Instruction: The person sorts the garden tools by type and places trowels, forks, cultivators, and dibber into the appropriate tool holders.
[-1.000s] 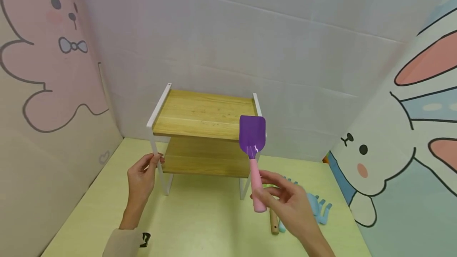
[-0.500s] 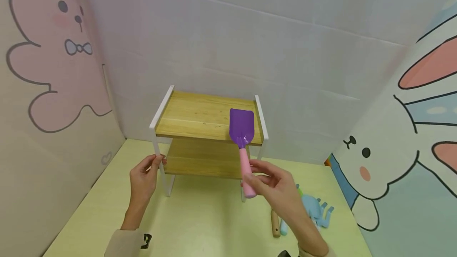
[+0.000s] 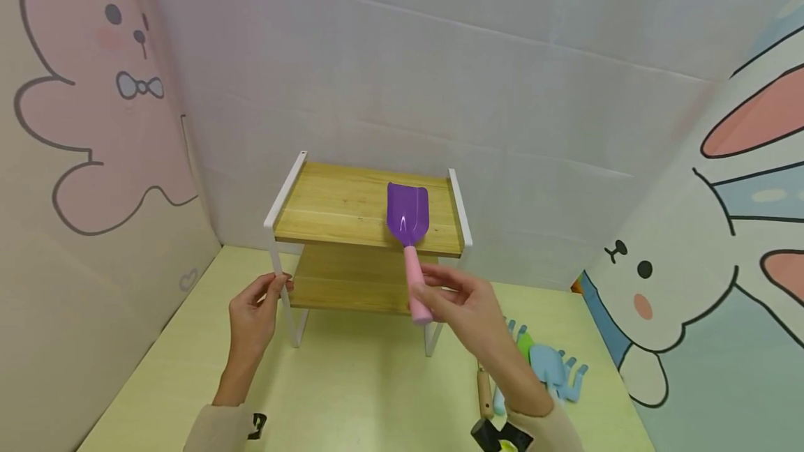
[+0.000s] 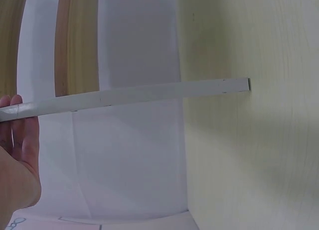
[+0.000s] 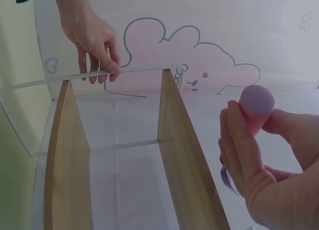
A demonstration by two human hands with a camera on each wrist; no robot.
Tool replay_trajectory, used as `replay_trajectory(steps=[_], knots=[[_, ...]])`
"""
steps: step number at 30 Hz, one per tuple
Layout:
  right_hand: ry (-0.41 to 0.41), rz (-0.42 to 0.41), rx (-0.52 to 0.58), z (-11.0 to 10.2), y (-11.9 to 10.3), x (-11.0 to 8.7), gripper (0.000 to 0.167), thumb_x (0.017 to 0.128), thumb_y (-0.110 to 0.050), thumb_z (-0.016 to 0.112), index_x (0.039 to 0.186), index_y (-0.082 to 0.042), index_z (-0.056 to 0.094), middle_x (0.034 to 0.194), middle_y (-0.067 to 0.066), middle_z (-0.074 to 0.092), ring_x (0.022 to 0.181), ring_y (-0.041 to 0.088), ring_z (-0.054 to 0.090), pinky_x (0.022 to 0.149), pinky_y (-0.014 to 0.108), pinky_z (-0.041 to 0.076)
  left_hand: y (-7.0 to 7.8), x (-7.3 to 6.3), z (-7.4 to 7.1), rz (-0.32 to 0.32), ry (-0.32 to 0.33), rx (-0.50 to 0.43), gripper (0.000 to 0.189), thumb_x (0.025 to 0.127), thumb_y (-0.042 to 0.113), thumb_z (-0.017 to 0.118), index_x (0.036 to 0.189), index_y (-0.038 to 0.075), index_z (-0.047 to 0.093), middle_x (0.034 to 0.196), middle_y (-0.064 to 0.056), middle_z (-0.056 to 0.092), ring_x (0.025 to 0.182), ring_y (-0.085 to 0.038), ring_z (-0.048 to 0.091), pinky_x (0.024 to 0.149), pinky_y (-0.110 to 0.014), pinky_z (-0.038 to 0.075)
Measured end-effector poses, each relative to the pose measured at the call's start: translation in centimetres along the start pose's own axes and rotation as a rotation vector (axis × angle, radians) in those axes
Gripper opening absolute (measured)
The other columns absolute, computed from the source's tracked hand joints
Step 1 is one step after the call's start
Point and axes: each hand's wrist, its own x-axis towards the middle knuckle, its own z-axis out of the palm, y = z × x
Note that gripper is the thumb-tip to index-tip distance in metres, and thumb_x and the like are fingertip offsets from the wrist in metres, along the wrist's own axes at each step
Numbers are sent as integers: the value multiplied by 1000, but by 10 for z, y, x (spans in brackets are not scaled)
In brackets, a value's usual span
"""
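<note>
A toy shovel with a purple blade and a pink handle is in my right hand, which pinches the handle between thumb and fingers. In the head view the blade overlaps the top board of a two-tier shelf; whether it touches the wood I cannot tell. On the left, my left hand grips the white front leg of the shelf between thumb and fingers. The right wrist view shows the handle's rounded end toward the camera, with the blade mostly hidden behind the fingers.
Right of the shelf on the pale table lie a light blue toy shovel head, a blue rake-like piece, a green piece and a wooden handle. Walls with cartoon drawings enclose the table at the back and sides.
My right hand has carried the shovel left and a little up, so the blade is now seen over the top board. My left hand has stayed on the shelf leg.
</note>
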Motion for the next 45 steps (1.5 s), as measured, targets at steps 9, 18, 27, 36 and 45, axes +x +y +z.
replay_trajectory(steps=[9, 18, 27, 36, 45], knots=[[3, -18, -52, 7, -11, 19, 44, 92, -29, 80, 131, -13, 70, 119, 9, 72, 98, 22, 73, 79, 31, 62, 1, 3, 2, -14, -9, 0, 14, 100, 3, 66, 98, -7, 76, 86, -19, 75, 83, -4, 72, 75, -17, 58], [-32, -51, -49, 14, -25, 40, 44, 94, -32, 78, 132, -11, 69, 118, 9, 73, 97, 23, 72, 81, 35, 62, 3, 5, 5, -4, -13, -1, 14, 100, 2, 66, 97, -7, 76, 85, -20, 75, 83, -3, 72, 74, -17, 57], [-55, -61, -13, 23, -36, 61, 43, 94, -28, 78, 130, -6, 70, 115, 12, 73, 95, 23, 72, 82, 37, 63, 7, 10, 4, 17, -11, 0, 14, 100, -1, 65, 97, -7, 76, 85, -20, 75, 83, -4, 72, 75, -15, 57], [-68, -27, 24, 35, -41, 81, 39, 95, -25, 78, 126, -4, 71, 112, 12, 73, 97, 22, 72, 85, 34, 61, 8, 11, 3, 20, -10, 5, 14, 100, 0, 65, 97, -8, 76, 85, -22, 74, 83, -4, 72, 77, -14, 56], [-92, 24, -4, 49, -48, 95, 42, 95, -30, 77, 127, -4, 70, 113, 10, 73, 100, 20, 72, 90, 36, 60, 7, 11, 4, 66, -17, -4, 12, 99, -5, 64, 97, -10, 75, 84, -25, 73, 81, -3, 72, 76, -14, 56]])
